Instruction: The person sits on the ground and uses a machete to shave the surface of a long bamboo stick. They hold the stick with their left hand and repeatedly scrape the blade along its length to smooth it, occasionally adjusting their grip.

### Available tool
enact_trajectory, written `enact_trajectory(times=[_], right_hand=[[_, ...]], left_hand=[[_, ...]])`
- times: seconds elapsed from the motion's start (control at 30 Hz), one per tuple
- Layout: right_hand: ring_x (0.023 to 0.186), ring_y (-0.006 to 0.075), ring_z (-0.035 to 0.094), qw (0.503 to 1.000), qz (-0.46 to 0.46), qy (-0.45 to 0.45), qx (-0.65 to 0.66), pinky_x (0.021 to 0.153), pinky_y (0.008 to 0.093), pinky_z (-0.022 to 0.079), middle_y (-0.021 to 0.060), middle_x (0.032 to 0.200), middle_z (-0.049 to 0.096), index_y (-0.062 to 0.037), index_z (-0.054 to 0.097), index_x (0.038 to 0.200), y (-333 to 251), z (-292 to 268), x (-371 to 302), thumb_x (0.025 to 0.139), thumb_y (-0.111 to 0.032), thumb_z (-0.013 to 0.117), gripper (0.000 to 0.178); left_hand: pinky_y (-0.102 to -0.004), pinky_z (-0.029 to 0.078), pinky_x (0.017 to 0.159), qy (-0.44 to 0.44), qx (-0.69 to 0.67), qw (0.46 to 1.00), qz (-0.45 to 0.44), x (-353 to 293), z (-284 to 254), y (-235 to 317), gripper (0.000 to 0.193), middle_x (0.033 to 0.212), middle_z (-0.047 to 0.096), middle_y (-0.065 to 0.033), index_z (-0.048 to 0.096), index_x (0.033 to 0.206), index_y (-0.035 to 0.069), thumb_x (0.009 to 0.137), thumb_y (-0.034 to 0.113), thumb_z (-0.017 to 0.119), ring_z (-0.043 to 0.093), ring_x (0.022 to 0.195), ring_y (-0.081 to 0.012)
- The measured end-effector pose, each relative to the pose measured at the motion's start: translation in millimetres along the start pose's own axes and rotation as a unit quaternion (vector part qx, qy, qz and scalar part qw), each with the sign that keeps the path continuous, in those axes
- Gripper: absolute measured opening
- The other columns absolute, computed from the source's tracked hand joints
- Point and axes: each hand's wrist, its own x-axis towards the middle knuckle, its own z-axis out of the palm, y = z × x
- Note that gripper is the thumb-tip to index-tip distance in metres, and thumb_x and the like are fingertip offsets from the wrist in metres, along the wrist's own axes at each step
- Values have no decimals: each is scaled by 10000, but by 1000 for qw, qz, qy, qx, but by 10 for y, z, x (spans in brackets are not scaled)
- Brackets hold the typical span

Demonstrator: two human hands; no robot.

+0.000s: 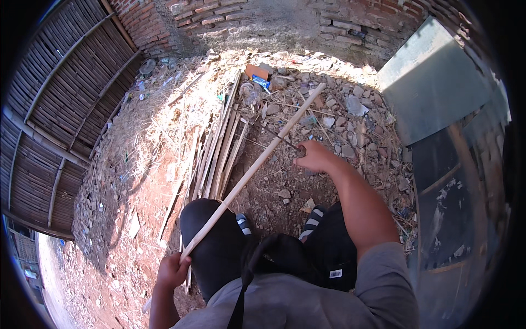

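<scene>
A long pale wooden pole point(257, 163) slants from my left hip across my left knee, up to the far right. My left hand point(174, 270) is closed around its near part, beside my left thigh. With my right hand point(313, 157) I grip the dark handle of a knife point(286, 142). Its thin dark blade crosses the pole at the upper half; whether it cuts into the wood cannot be seen. A bundle of split wooden strips point(216, 156) lies on the ground just left of the pole.
A bamboo-slat wall point(60, 104) stands at the left, a brick wall point(219, 22) at the back. Grey sheet panels point(438, 82) lean at the right. Stones and rubble point(350, 126) cover the ground ahead, with a blue wrapper point(261, 83) among them. My sandalled feet are between my bent knees.
</scene>
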Motion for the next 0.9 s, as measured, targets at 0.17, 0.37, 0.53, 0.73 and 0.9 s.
enact_trajectory(times=[0.17,0.37,0.53,0.73,0.9], right_hand=[[1044,378,687,984,-105,-115,-81,905,454,553,189,1081,720,-70,685,1256,-465,123,-290,838,-328,751,496],[913,339,709,981,-105,-159,-38,826,459,537,169,911,715,-46,707,1147,-124,98,-178,813,-327,763,440],[899,364,705,994,-64,-80,-32,814,472,540,175,903,714,-52,709,1112,-170,15,-162,813,-304,759,394],[915,392,690,972,-126,-169,-102,811,506,536,194,901,700,-67,710,1035,-388,89,-164,788,-240,719,301],[984,374,698,1000,4,-2,10,870,452,549,217,1079,712,-19,668,1272,128,-55,-35,776,-289,749,571]], left_hand=[[-482,476,584,-28,-23,999,-21,-34,-55,-7,442,648,608,-233,618,751,-8,988,365,644,646,633,-427],[-491,465,572,-40,-63,997,-13,-34,-13,-105,465,651,606,-248,619,754,-21,990,380,635,642,627,-435],[-507,468,571,-22,-27,999,-17,-64,48,-81,468,645,602,-254,606,736,-18,992,374,632,634,645,-471],[-510,468,560,-9,-16,1000,11,-45,-32,-17,437,622,588,-245,589,718,1,967,352,667,625,619,-469],[-520,477,580,0,-4,1000,10,-8,67,-192,458,634,600,-235,583,713,7,959,383,671,629,630,-461]])
